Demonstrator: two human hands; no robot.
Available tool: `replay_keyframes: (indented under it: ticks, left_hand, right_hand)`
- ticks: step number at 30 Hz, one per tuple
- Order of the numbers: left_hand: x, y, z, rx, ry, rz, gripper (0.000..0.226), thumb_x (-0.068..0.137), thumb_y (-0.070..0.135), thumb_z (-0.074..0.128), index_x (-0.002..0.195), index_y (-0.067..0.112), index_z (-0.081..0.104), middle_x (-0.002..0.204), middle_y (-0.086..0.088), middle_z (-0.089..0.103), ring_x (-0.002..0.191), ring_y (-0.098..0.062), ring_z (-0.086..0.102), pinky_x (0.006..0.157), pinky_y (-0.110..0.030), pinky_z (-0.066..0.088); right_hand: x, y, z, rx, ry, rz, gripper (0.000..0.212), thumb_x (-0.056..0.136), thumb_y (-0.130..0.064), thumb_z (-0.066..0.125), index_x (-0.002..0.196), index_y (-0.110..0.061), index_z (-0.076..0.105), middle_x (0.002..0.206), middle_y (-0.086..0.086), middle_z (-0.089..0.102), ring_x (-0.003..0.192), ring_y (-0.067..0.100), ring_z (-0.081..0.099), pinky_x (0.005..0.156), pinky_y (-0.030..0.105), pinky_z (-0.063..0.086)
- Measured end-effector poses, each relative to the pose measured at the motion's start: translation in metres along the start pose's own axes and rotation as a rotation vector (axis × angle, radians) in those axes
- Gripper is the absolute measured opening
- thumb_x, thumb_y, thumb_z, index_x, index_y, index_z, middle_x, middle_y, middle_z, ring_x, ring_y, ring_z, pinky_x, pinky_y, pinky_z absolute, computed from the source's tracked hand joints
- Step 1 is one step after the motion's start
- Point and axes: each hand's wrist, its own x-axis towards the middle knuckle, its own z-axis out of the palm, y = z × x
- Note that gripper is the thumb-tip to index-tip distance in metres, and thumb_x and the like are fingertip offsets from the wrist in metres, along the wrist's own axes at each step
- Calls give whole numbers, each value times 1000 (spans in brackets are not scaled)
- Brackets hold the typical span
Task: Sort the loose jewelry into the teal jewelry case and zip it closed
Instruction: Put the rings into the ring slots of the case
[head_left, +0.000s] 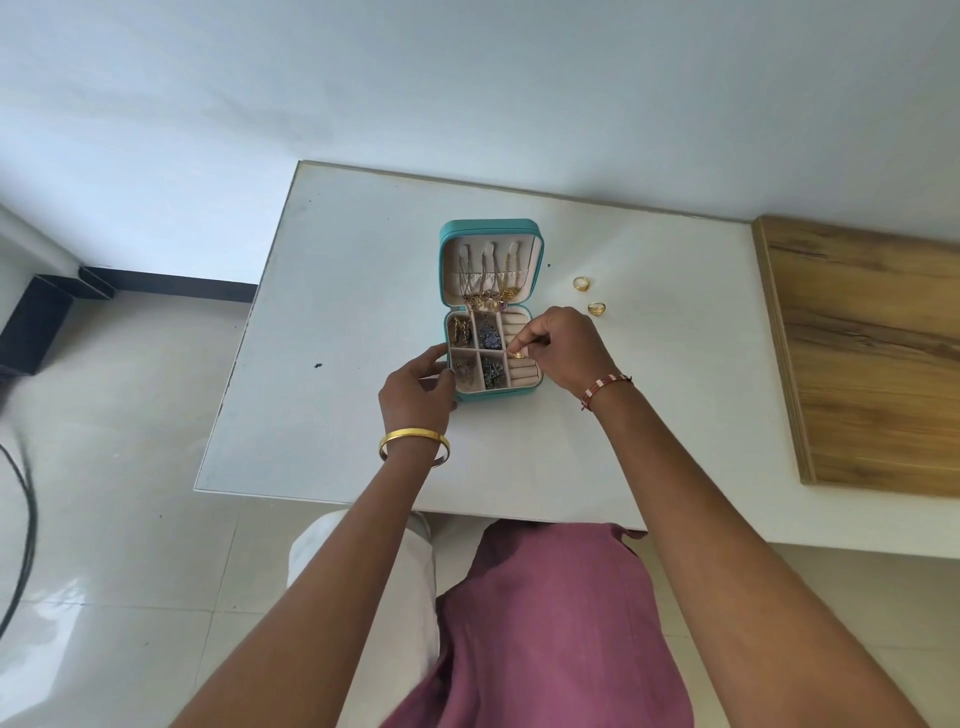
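1. One teal case lies open near the table's middle, lid flat on the far side, base on the near side.
2. Lid: three gold chains hang from hooks, their ends bunched at the hinge.
3. Base: four square compartments at left, each holding jewelry; a strip of ring rolls at right.
4. Rings: three counted. Two gold rings lie loose on the table, right of the case, near each other but apart. The third ring is at the ring rolls.
5. Right hand: thumb and forefinger pinched together on the third ring; a red-and-white band on the wrist.
6. Left hand: fingers curled loosely against the base's near-left corner, thumb at its left wall, steadying it; one gold bangle on the wrist.
7. Surface: white table with small dark specks; a wood-grain board adjoins at right.
8. Room: pale wall beyond, glossy light floor tiles, dark skirting at left.
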Motion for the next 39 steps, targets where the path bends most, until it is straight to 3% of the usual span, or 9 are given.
replay_keyframes:
  ticks: [7,12,14,18,21,24,27,30,39]
  left_hand:
    - [0,0,0,-17,-6,-10,32,86,4,57,116,11,63,92,-6,66,76,-19,64,74,-34,57]
    - [-1,0,0,-15,-4,-21,31,86,3,57,116,10,63,94,-7,68,80,-20,65,82,-40,56]
    - [-1,0,-1,-9,-2,-17,31,86,3,57,116,10,63,94,-7,68,80,-19,65,83,-41,56]
    - [-1,-1,-1,-11,-4,-6,32,86,3,56,115,11,63,89,-2,66,75,-15,64,82,-37,56]
    - [1,-2,-1,-31,-6,-21,31,85,4,58,114,12,64,88,-3,67,72,-14,64,80,-36,56]
    - [3,-2,-1,-42,-11,-36,30,84,3,59,113,11,65,89,-4,67,76,-18,66,79,-35,56]
    - [5,0,0,-57,-12,-39,30,84,3,59,113,10,65,92,-5,68,80,-19,66,75,-31,56]
    - [6,2,1,-60,-9,-36,30,84,2,59,113,10,64,92,-3,67,80,-18,66,72,-28,56]
    - [5,-1,2,-61,0,-32,31,85,2,57,114,10,64,93,-5,68,83,-20,66,78,-33,56]
  right_hand:
    - [-1,4,5,32,69,44,10,80,2,64,85,-1,72,85,14,69,71,13,54,69,18,40]
    - [-2,9,8,0,105,56,8,81,0,65,85,-2,72,57,-14,43,55,2,40,54,13,32]
    - [-3,10,11,-1,124,50,10,81,1,63,84,-3,72,59,-12,45,59,8,45,61,16,36]
    - [-9,12,13,61,249,34,9,78,3,63,81,-1,71,79,13,66,70,17,54,68,21,42]
    - [-6,19,7,121,439,79,14,78,5,57,83,-1,69,84,18,67,72,22,58,69,20,41]
    - [5,30,-3,57,549,151,22,82,6,53,99,-1,67,100,21,59,88,30,60,70,12,35]
    - [16,42,-7,-30,514,209,34,86,4,52,119,-3,59,115,21,49,101,31,56,85,19,37]
    - [24,51,-5,-98,439,223,39,88,5,50,126,-1,53,119,21,47,109,32,53,94,25,38]
    - [21,57,7,-268,421,146,29,88,8,43,107,2,64,109,23,57,107,34,50,83,29,38]
